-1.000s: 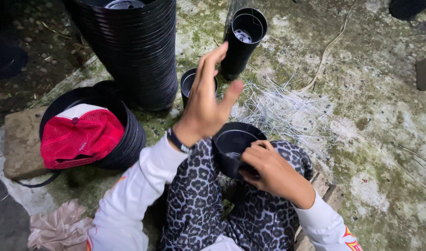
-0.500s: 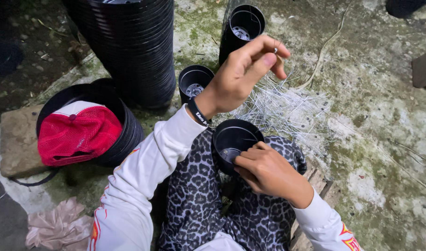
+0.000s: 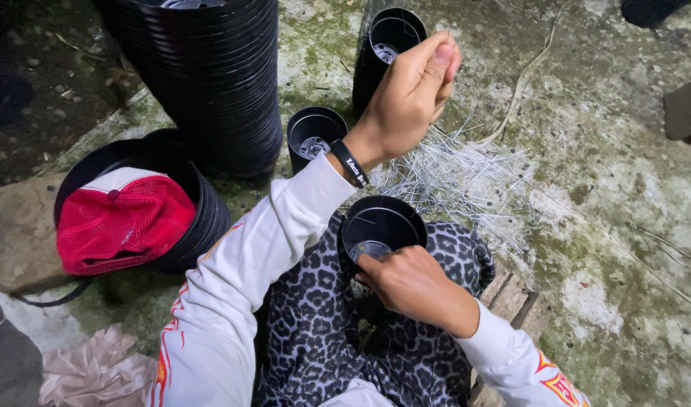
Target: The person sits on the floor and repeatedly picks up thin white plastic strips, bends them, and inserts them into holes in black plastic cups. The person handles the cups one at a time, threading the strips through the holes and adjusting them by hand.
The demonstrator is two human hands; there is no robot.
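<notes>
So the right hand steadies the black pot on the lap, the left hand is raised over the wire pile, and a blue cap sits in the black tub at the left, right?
Not quite: the cap is red, not blue, as the head view shows. The rest holds: right hand on the black pot, left hand above the wire pile, cap in the black tub.

A small black plastic pot (image 3: 382,230) rests upright on the lap; thin white wires (image 3: 466,177) lie scattered beyond.
</notes>
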